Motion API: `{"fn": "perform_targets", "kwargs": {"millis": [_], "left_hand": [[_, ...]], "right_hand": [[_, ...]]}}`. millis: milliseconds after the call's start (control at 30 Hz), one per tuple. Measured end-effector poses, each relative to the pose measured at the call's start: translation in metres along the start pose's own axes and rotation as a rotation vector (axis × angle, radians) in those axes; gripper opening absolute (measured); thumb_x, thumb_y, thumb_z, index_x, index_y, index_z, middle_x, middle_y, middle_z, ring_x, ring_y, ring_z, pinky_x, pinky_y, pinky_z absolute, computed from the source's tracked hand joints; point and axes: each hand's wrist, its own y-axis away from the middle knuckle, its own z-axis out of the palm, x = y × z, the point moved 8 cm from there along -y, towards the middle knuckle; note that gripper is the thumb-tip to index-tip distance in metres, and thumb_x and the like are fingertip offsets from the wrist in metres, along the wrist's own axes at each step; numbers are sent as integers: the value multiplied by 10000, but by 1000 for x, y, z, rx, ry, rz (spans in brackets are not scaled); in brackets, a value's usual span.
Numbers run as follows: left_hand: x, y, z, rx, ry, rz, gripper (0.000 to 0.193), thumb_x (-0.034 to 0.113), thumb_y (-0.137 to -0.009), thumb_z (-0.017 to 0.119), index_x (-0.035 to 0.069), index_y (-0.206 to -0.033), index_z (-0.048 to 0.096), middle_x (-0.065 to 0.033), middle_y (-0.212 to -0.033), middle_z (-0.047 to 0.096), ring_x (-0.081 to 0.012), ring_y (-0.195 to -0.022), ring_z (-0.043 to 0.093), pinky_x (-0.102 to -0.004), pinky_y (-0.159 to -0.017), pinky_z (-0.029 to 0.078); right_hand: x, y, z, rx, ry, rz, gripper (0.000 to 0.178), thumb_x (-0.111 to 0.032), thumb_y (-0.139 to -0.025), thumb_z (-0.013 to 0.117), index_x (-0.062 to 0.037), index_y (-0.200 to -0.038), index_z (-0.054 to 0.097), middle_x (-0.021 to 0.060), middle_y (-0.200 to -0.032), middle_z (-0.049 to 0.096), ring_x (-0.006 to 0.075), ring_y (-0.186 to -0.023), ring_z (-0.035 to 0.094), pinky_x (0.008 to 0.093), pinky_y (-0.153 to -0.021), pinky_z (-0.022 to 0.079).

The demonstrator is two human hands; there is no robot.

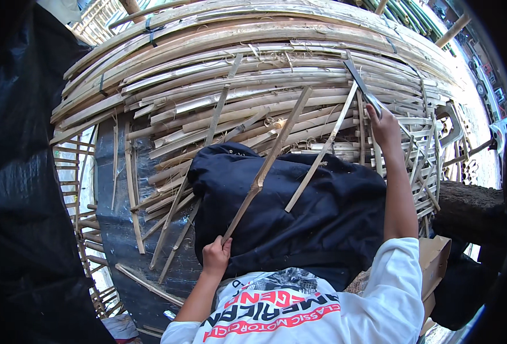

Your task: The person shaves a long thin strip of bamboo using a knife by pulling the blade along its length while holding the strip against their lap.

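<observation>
My left hand (216, 255) is closed around the lower end of a split bamboo strip (258, 182), which slants up and away over my lap. The strip has a knobby joint near its middle. Farther off on the right, my right hand (384, 125) grips a knife (356, 79), its long dark blade pointing away and slightly left. Blade and held strip are apart. Between my hands a thinner bamboo strip (323, 148) rests with its near end on the black cloth (339, 200) covering my lap.
A large pile of split bamboo (219, 86) spreads across the far side, partly tied in bundles. Loose strips (133, 189) lie on a dark sheet (107, 172) to the left. A black tarp (24, 172) hangs at far left. A cardboard box (434, 264) stands right.
</observation>
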Motion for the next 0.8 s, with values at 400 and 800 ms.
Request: {"fn": "perform_targets", "kwargs": {"millis": [400, 800], "left_hand": [[-4, -19, -4, -124, 244, -41, 383, 268, -945, 594, -14, -689, 549, -228, -551, 508, -422, -554, 579, -439, -474, 428], [-10, -22, 0, -105, 316, -96, 378, 288, -948, 584, -25, -737, 586, -228, -589, 533, -424, -587, 593, -433, -493, 436]], "right_hand": [[-166, 150, 102, -446, -97, -554, 644, -694, -760, 609, -55, -684, 580, 155, -578, 602, 365, -598, 634, 445, -568, 505], [-27, -17, -65, 39, 166, -76, 653, -652, -865, 524, -20, -857, 689, 175, -639, 634, 377, -677, 655, 451, -612, 477]]}}
